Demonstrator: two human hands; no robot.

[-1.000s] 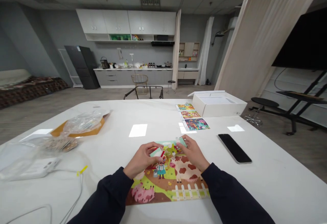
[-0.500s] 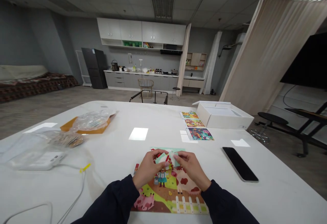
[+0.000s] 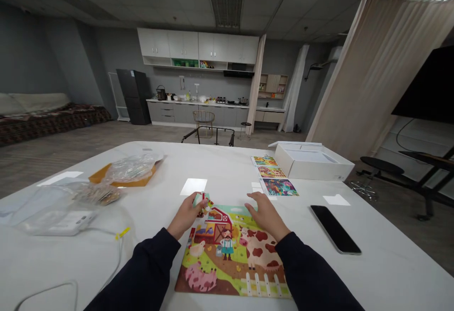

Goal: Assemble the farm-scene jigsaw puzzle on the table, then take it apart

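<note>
Farm-scene jigsaw puzzle (image 3: 230, 254) lies flat at the lower middle of the frame on a white table (image 3: 383, 263), showing a red barn, a farmer, a brown-spotted cow, a pink pig and a white fence. Dark navy sleeves reach in from the bottom corners. Just past the puzzle's upper left edge, the left hand (image 3: 185, 216) pinches a few small puzzle pieces (image 3: 200, 202) between thumb and fingers. The right hand (image 3: 266, 216) is open and palm down, at the puzzle's upper right edge, holding nothing. Beyond the puzzle, toward the upper right, three illustrated cards (image 3: 275, 174) lie in a column beside an open white cardboard box (image 3: 312, 163). A black smartphone (image 3: 335, 229) lies at the right. At the left are a clear plastic bag (image 3: 131, 169) on an orange envelope (image 3: 124, 177), a bag of small pieces (image 3: 99, 195), a white plastic-wrapped device (image 3: 58, 223) and a white cable (image 3: 118, 259) with a yellow tag (image 3: 122, 233).
</note>
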